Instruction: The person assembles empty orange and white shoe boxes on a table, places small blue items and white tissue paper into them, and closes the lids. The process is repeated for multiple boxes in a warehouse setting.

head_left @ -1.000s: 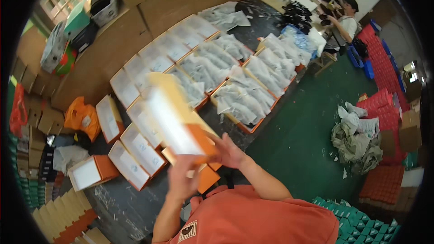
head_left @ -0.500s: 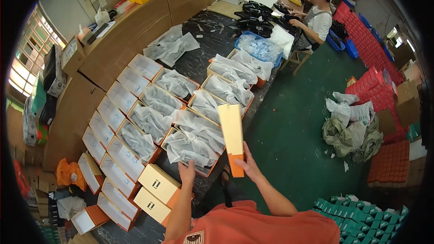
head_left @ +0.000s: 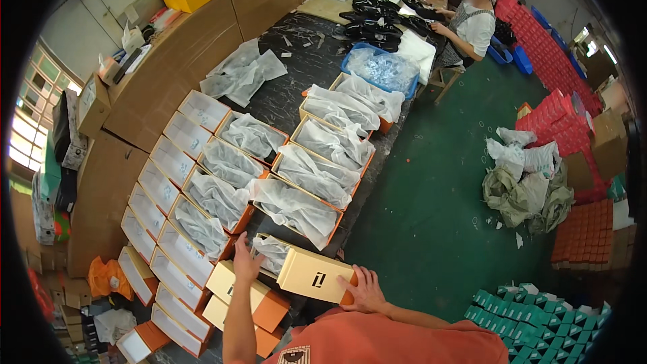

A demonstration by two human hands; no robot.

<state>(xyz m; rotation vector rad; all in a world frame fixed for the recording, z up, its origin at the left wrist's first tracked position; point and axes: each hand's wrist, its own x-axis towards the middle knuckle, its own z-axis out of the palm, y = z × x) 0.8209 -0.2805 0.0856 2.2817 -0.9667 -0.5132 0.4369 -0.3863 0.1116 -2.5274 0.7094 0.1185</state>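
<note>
My right hand (head_left: 366, 290) grips the orange end of a cream shoebox lid (head_left: 313, 275), which lies tilted over the right part of a shoebox at the near edge of the packed group. White tissue (head_left: 271, 252) shows in that box's uncovered left part. At the box's left end is my left hand (head_left: 248, 264), fingers stretched out and nothing seen in them; whether it touches the box is unclear. Closed cream-and-orange shoeboxes (head_left: 261, 302) sit beneath my left forearm. Beyond stand open shoeboxes filled with tissue-wrapped contents (head_left: 296, 209).
Rows of open, white-lined shoeboxes (head_left: 162, 184) fill the table's left side. Farther back are loose tissue sheets (head_left: 244, 75) and a blue basket of clear plastic (head_left: 383, 69). A person (head_left: 470, 23) works by black shoes at the far end. Sacks (head_left: 526, 178) lie on the green floor.
The lid has come down and toward me, from upright to lying over the near box. That box now sits nearer me, apart from its neighbour. My left hand has shifted left.
</note>
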